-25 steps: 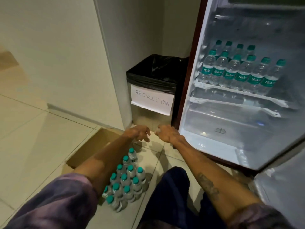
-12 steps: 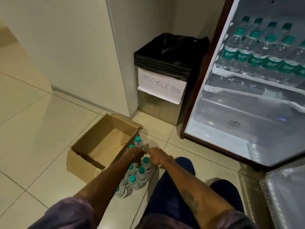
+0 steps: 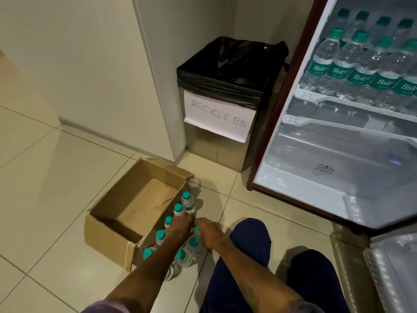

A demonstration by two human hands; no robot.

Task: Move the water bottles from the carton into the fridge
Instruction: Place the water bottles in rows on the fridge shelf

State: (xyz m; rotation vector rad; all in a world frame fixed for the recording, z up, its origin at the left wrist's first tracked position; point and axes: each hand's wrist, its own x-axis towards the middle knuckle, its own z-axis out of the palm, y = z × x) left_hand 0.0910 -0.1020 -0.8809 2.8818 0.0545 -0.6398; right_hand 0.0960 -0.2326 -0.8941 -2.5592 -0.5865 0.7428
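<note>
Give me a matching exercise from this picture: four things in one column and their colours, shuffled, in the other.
Things:
1. carton
2. bin liner
3. bottle caps
4. sign

Colours:
a. black
b. white
c. brown
d. teal

Pairs: 1-c, 2-a, 3-d, 4-b

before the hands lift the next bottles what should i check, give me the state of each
1. Fridge door open: ok.
2. Floor bottles upright, caps on: ok.
3. Left hand grip on a bottle: cannot tell, fingers hidden.
4. Right hand grip: cannot tell.
5. Free room on the stocked shelf: cannot tell, cut off by the frame.
6. Carton emptied: ok.
</note>
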